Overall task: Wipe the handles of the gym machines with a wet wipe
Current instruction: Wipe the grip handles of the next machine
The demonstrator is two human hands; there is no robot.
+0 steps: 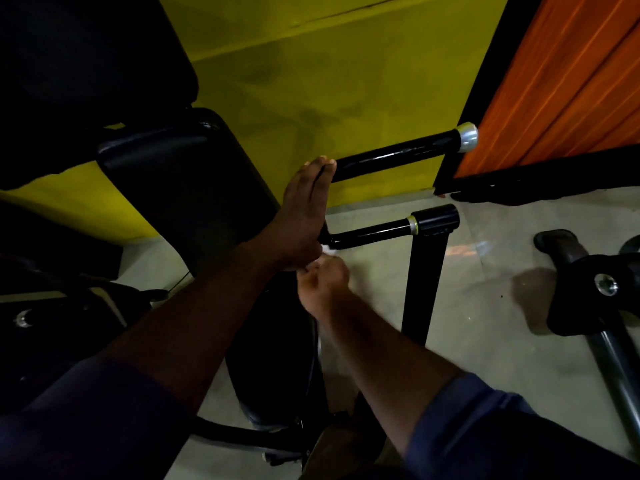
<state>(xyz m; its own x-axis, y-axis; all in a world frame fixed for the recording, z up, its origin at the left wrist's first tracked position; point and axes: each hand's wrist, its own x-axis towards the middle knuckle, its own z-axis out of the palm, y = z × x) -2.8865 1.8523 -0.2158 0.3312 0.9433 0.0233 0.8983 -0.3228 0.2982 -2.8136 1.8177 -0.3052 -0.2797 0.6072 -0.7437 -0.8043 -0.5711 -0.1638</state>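
Head view, A: Which step is in hand?
B: Wiping, judged. The upper handle (394, 159) touches the straight, released fingertips of the left hand (301, 216). The lower handle (370, 233) bends just beyond the curled fingers of the right hand (323, 282), which seem to pinch the wet wipe (328, 250).
A: Next move?
B: Probably drawing the wipe along the lower handle.

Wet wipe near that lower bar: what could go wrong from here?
1. Only a scrap of the wet wipe shows above the blurred right hand; it may slip out or miss parts of the lower handle.
2. The left hand stretches straight fingers to the inner end of the upper handle, so bare skin could smear it.
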